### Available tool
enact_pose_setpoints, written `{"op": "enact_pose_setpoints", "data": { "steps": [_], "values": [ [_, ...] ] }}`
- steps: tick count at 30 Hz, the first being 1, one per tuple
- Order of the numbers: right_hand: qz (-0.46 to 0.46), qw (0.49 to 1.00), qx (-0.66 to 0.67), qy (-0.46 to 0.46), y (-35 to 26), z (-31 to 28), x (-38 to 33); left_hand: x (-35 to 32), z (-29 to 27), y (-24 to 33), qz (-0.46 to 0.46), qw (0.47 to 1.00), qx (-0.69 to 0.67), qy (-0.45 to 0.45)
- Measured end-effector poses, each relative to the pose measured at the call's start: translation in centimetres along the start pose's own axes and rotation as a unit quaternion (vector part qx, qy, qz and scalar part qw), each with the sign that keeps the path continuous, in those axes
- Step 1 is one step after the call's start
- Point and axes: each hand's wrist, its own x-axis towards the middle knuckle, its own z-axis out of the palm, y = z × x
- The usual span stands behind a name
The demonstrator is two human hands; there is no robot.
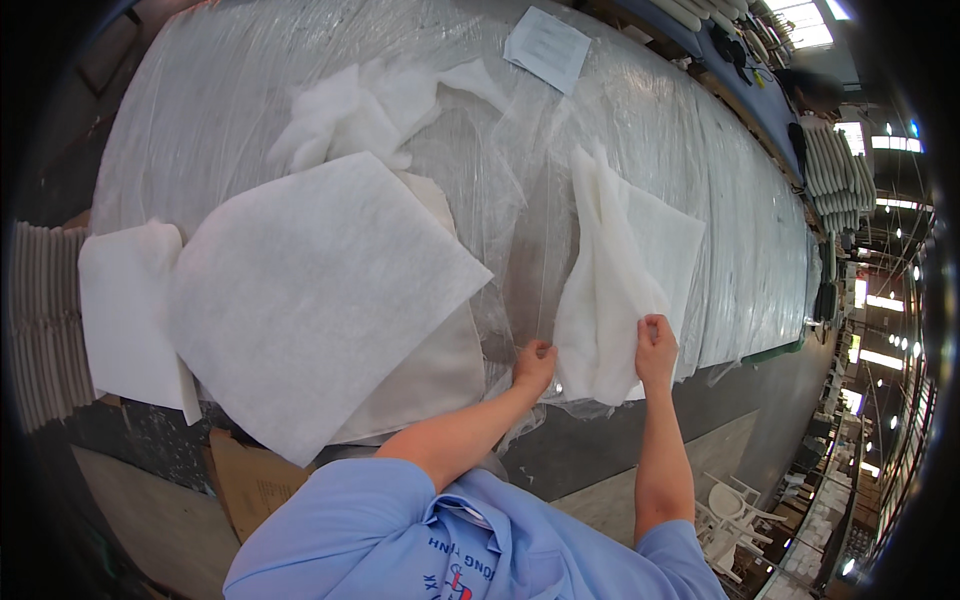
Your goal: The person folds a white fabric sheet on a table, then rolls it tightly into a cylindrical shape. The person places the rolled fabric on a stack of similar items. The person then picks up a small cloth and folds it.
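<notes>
A folded piece of white batting [600,300] lies on the plastic-covered table in front of me, over a flat white sheet [668,240]. My right hand [656,350] pinches the right edge of the batting. By its lower left edge is my left hand [535,365], fingers curled together; what they hold, if anything, is too small to make out. To the left, a large square sheet of white batting [320,290] rests on a beige cloth piece [430,370]. Behind it sits a loose heap of white fluffy batting [360,110].
Clear plastic film [740,220] covers the long table. A printed paper [547,48] lies at the far side. A white foam pad [130,300] and stacked cushions [45,320] stand at left. More stacked pads [838,180] and a person [810,90] are far right; white chairs [735,515] stand below.
</notes>
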Motion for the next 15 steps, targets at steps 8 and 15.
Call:
{"op": "enact_pose_setpoints", "data": {
  "steps": [8,15],
  "values": [
    [-0.149,0.980,-0.091,-0.098,0.2,-1.3,-0.7,-1.0,1.7,2.1,-0.067,0.941,-0.229,-0.241],
    [-0.114,0.973,-0.148,-0.134,-0.7,0.1,-1.0,-2.0,3.5,4.5,-0.017,0.919,-0.260,-0.294]
  ]
}}
